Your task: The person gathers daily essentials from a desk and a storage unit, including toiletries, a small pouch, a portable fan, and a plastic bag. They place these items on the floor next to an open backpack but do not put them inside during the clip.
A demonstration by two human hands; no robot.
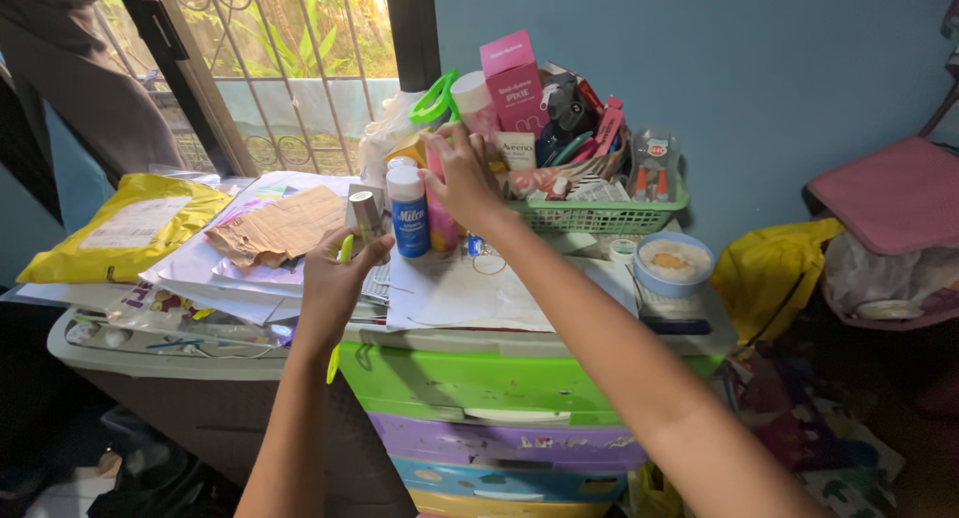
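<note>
head view: one frame, looking down on a cluttered drawer unit, centre.
placement: bottles stand upright beside the green basket, crowded by papers.
right hand: fingers curled round the pink bottle, upper centre, gripping it.
left hand: closed on a thin yellow-green stick, left of centre.
blue-label bottle: just left of the pink one, untouched.

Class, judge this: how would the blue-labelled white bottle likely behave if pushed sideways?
The white bottle is tall, narrow and upright, so probably tippy. It stands on loose papers, likely an unsteady base. The pink bottle beside it might stop a fall.
</note>
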